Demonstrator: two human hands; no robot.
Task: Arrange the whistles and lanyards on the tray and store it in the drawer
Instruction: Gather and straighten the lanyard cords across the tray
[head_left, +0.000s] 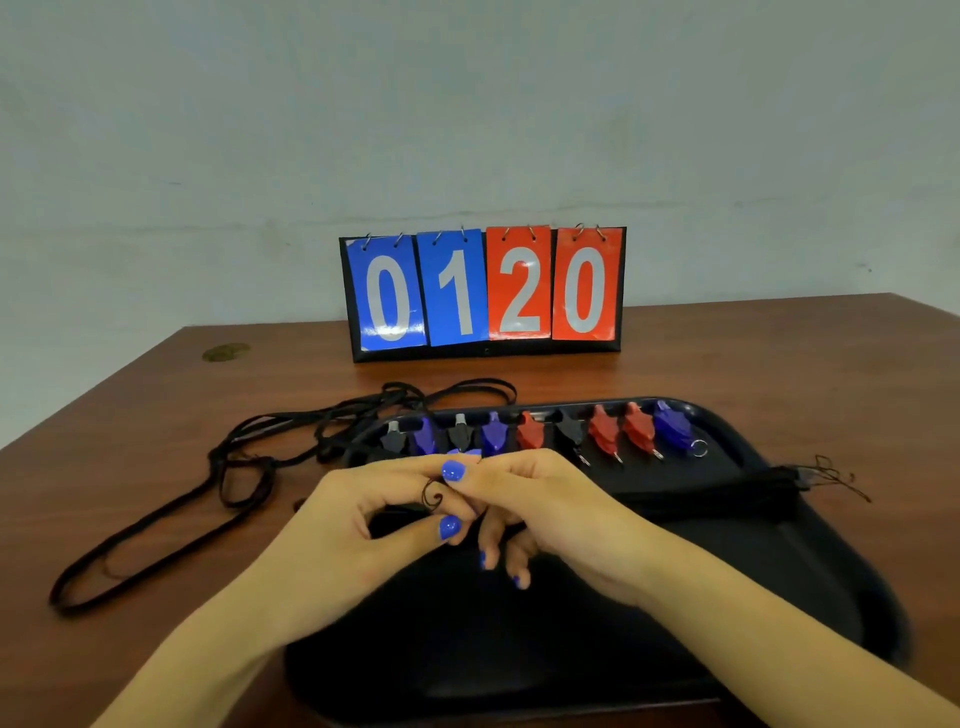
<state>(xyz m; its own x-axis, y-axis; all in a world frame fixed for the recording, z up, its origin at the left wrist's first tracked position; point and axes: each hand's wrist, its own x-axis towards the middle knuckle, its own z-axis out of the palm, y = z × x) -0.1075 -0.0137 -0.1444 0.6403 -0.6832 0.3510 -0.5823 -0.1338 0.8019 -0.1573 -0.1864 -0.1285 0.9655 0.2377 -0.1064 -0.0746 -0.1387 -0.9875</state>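
1. A tangle of loose black cord lanyards (218, 467) lies on the brown wooden table (753, 353) at the left, one long loop reaching toward the near-left edge and other strands running up to and over the far-left corner of the tray.
2. The left hand (363, 525) hovers over the middle of the tray, fingers curled; its thumb and forefinger pinch a thin black cord (432, 496), which is looped around the forefinger.
3. A small light-blue plastic whistle (461, 456) shows just behind the fingertips of both hands, only its top visible; which hand carries it cannot be told.
4. The right hand (550, 504) meets the left hand, fingers curled against the left fingertips and seemingly on the same cord; what exactly it grips is hidden.
5. The black plastic tray (779, 561), wide with rounded corners, sits on the table beneath both hands.
6. Along the tray's far rim stands a row of whistles (535, 431), side by side: black, blue, black, blue, red, black, red, red, then a larger blue one at the right end, several with small metal rings toward the viewer.
7. A bundle of black lanyards (727, 488) lies across the tray near the whistle row, frayed threads trailing over the right rim.
8. Behind the tray, a flip scoreboard (483, 293) stands by the pale wall, showing blue cards 0 1 and red cards 2 0.
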